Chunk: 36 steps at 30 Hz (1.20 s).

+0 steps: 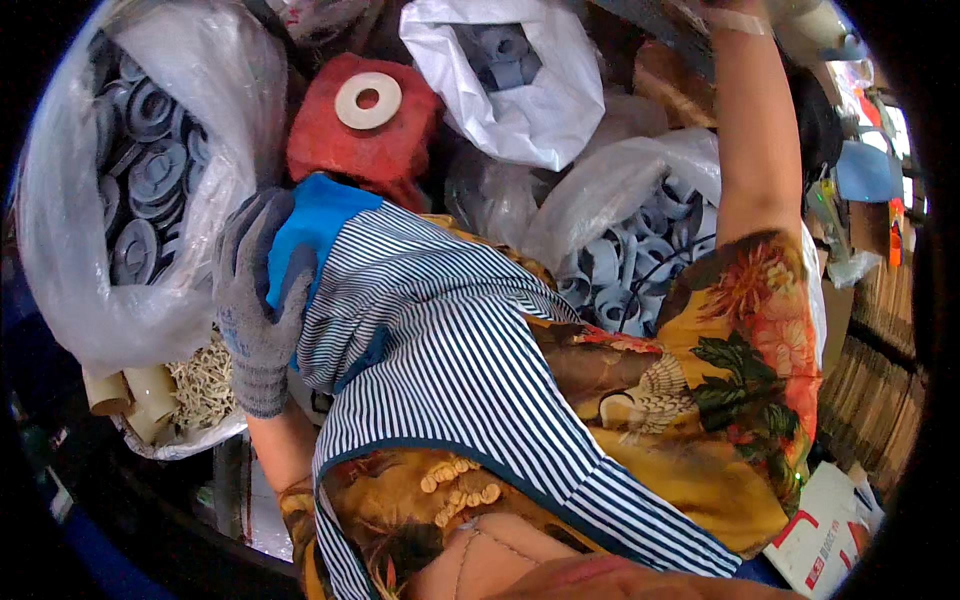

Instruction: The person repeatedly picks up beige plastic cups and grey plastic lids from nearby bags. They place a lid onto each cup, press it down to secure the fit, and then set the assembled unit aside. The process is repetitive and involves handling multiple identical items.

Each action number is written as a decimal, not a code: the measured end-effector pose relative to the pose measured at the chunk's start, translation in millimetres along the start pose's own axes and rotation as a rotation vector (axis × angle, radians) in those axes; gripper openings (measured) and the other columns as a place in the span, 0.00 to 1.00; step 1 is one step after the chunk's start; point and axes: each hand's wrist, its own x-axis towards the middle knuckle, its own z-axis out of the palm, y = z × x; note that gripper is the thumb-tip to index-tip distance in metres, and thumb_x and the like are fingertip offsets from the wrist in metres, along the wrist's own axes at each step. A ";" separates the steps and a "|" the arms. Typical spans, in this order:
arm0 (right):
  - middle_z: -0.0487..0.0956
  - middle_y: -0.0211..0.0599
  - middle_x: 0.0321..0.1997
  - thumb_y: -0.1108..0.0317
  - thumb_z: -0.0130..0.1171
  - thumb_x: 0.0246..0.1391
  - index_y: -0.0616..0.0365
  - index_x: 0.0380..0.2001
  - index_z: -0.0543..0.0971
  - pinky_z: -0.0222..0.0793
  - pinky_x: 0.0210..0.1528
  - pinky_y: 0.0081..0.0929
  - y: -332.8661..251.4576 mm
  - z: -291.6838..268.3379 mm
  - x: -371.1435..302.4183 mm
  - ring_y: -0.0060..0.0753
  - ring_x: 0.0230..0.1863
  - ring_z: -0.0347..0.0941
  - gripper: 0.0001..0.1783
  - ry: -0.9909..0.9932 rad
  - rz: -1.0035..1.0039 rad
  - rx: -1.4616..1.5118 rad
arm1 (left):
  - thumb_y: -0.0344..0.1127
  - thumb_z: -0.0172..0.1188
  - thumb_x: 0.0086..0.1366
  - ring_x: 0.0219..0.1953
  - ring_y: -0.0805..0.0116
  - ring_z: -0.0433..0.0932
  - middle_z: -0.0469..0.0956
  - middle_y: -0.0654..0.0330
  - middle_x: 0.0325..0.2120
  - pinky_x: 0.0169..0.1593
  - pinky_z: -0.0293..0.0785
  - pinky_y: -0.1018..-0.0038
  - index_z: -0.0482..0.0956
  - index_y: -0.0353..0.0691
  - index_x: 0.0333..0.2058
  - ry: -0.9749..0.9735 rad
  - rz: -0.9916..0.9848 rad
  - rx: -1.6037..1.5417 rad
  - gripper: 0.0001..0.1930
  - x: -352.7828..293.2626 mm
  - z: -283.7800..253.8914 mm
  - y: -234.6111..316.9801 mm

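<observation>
The fingers (pixel 243 235) of the left hand (pixel 257 315), in a grey knitted glove (pixel 262 345), point away from the wearer and lie close together, while the thumb (pixel 294 287) stands apart. They lie against a smooth blue fabric panel (pixel 335 207), which shows between thumb and fingers, over a navy-and-white striped cloth apron (pixel 430 360). Bluish marks near the glove's cuff are too blurred to read. Just left of the fingers bulges a translucent plastic bag (pixel 60 200) of round dark-grey parts (pixel 155 175), its rim leaving little sideways room. Ahead and right of the fingertips, a red cloth-covered block (pixel 320 150) carries a flat cream ring (pixel 390 100). Well to their right, nearer the wearer, a white carton (pixel 812 550) bears red and dark print. The right arm (pixel 757 130) meets the top edge; I cannot tell its fingers' state.
</observation>
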 end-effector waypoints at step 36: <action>0.82 0.51 0.42 0.61 0.52 0.56 0.57 0.43 0.81 0.75 0.49 0.45 -3.5 -169.5 -483.5 0.53 0.46 0.79 0.17 -1.326 1.036 -1.335 | 0.35 0.58 0.64 0.57 0.48 0.72 0.76 0.50 0.52 0.63 0.63 0.56 0.76 0.36 0.53 -0.080 -0.043 -0.088 0.20 -32.1 52.9 -70.3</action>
